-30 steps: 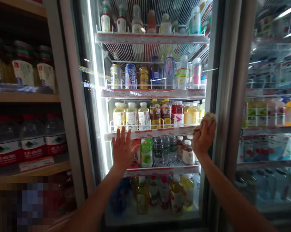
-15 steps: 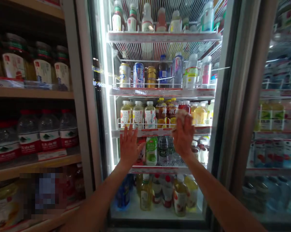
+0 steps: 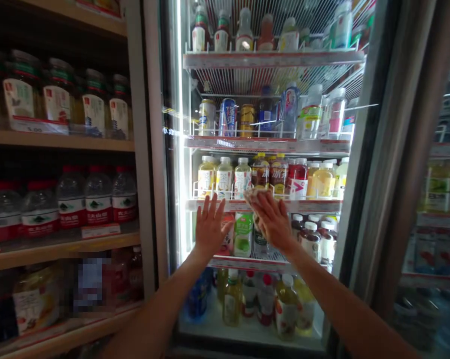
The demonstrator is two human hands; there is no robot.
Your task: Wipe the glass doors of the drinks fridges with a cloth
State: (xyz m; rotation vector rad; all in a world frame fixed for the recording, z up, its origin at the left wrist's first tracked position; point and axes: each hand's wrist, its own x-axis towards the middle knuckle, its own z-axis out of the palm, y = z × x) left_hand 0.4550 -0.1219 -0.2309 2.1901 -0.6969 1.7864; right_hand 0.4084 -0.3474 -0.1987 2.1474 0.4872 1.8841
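A glass-fronted drinks fridge (image 3: 273,61) stands before me, with bottles and cans behind its pane. My left hand (image 3: 210,227) lies flat against the glass with its fingers spread, in front of a red-labelled drink and a green bottle (image 3: 243,234). Under my right hand (image 3: 272,219) is a pale cloth (image 3: 252,195), pressed to the pane near the middle shelf's front edge. The cloth's lower part is hidden by my fingers and palm. Behind the hands, tea bottles (image 3: 243,177) and a red bottle (image 3: 298,179) line the middle shelf.
To the left, wooden shelving (image 3: 60,141) holds dark-bodied bottles and red-capped water bottles (image 3: 98,199). A metal door frame (image 3: 408,149) runs up the right, with another fridge beyond it. Bottles (image 3: 287,306) fill the fridge's bottom. A pixelated patch covers part of the lower left.
My right hand has moved left and down across the glass with the cloth. My left hand keeps its place on the pane, while the whole view has shifted a little.
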